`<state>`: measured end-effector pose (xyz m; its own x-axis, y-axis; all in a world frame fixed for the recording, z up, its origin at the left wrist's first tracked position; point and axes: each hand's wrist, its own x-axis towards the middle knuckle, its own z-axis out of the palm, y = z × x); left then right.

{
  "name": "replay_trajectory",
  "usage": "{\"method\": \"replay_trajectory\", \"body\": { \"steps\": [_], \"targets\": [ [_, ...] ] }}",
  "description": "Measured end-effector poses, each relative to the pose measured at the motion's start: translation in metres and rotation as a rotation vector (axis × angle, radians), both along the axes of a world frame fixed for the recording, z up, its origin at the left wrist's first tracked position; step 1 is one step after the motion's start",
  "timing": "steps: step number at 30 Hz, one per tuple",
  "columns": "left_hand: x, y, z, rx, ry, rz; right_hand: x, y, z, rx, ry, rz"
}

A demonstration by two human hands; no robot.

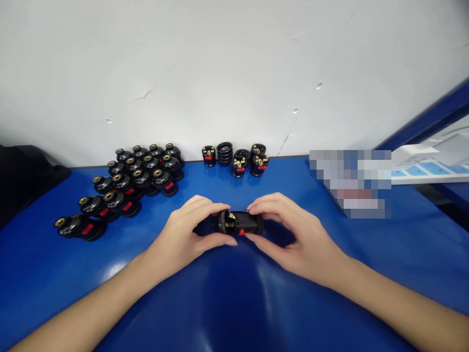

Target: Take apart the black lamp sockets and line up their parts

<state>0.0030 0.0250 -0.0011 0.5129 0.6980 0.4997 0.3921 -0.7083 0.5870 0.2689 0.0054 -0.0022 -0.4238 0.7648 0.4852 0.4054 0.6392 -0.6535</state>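
Observation:
Between my hands, low over the blue table, lies a black part on its side. My left hand (190, 225) pinches its domed black cap (221, 222) between thumb and fingers. My right hand (293, 232) grips the black cylindrical body (251, 223), which has a red tab (241, 232) on its lower side. Brass contacts (230, 222) show where cap and body meet; the cap looks tilted against the body. Both thumbs are on the near side, fingertips on the far side.
On the blue table (227, 303), several capped black sockets (144, 181) stand in rows at the left. Several uncapped bodies and rings (240, 166) stand by the white wall (220, 73). A blurred-out item (351, 186) lies at right; dark cloth (25, 181) is far left.

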Motion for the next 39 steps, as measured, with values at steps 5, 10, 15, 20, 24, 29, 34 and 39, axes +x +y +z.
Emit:
{"method": "replay_trajectory", "body": {
  "steps": [5, 10, 15, 20, 24, 29, 34, 39],
  "targets": [
    [0.003, -0.006, -0.001, -0.099, 0.038, 0.056, -0.001, 0.0, 0.002, 0.072, -0.023, 0.025],
    [0.004, -0.009, 0.001, -0.125, 0.071, 0.03, 0.0, -0.003, 0.004, 0.068, -0.023, 0.016],
    [0.005, -0.01, 0.002, -0.111, 0.038, 0.032, 0.0, -0.003, 0.003, -0.031, 0.054, 0.042],
    [0.005, -0.009, 0.001, -0.074, -0.027, -0.011, -0.001, -0.001, 0.003, -0.149, 0.125, 0.035],
    [0.004, -0.009, -0.002, -0.09, -0.06, -0.045, -0.001, -0.001, 0.001, -0.183, 0.133, 0.051],
    [0.003, -0.011, -0.005, -0.228, -0.133, -0.05, 0.0, -0.001, 0.0, -0.168, 0.143, 0.073],
    [0.004, -0.011, -0.005, -0.186, -0.154, -0.046, 0.0, 0.001, 0.001, -0.201, 0.156, 0.062],
    [0.004, -0.013, -0.007, -0.23, -0.155, -0.068, 0.0, 0.001, 0.002, -0.234, 0.177, 0.068]
  ]
}}
